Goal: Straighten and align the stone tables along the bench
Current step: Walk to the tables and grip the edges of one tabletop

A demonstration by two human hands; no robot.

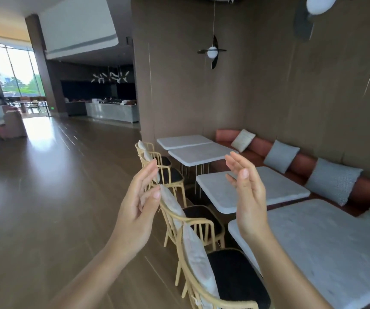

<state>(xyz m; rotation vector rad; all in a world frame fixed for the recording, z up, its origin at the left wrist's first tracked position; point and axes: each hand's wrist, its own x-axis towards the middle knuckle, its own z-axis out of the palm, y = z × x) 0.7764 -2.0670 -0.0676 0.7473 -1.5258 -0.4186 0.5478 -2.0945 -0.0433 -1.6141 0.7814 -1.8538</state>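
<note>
**A:** What fills the frame, biggest first?

**B:** The brown panelled wall (pixel 268 85) across the upper right, and the wooden floor (pixel 45 197) over the whole left half. Along the foot of the wall runs the rust-coloured bench (pixel 302 162), from centre right to the right edge, with grey and cream cushions (pixel 333 180) leaning on its back.

**A:** And the stone tables?

**B:** Four pale slabs in a row beside the bench. The nearest table (pixel 335 253) takes up the lower right. The third table (pixel 275 186) sits at centre right and looks turned at a slight angle to the nearest one, with a gap between them. Further back, the second table (pixel 199 153) and the far table (pixel 184 140) lie edge to edge by the wall corner.

**A:** What is on the other side of them?

**B:** Light wooden chairs (pixel 201 230) with dark seats and pale back pads, running from lower centre up to the middle.

**A:** The hands?

**B:** Both are raised in the middle of the frame, palms facing each other, apart. The left hand (pixel 138 210) is in front of the chairs; the right hand (pixel 248 195) is in front of the third table. The fingers of both are loosely spread and hold nothing, touching no table.
</note>
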